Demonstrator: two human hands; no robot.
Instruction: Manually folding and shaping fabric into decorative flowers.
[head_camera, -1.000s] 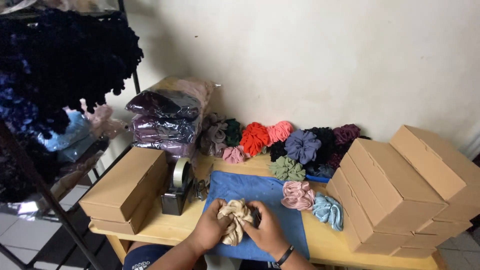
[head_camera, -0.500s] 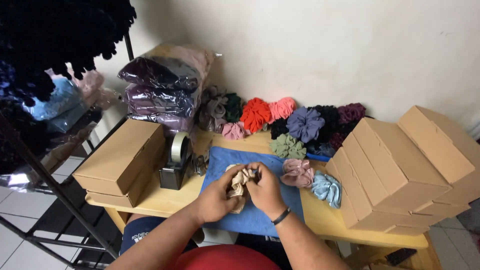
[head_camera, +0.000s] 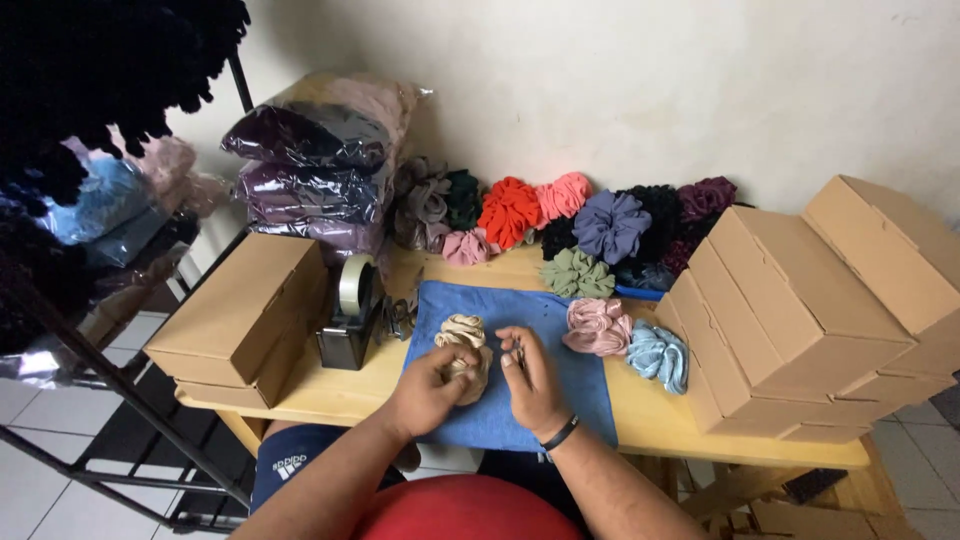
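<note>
Left hand (head_camera: 432, 385) closed around beige scrunchie (head_camera: 464, 345), pinning it on blue cloth (head_camera: 590, 385); right hand (head_camera: 528, 375) half-curled beside it, grip unclear. Tape dispenser (head_camera: 350, 315) near left.

Matt cloth scrunchie (head_camera: 463, 340) on soft blue cloth (head_camera: 505, 375); glossy plastic bags (head_camera: 310, 170).

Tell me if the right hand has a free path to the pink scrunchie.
Probably yes. The right hand lies on the blue cloth just beside the pink scrunchie, with only bare cloth between them.
</note>
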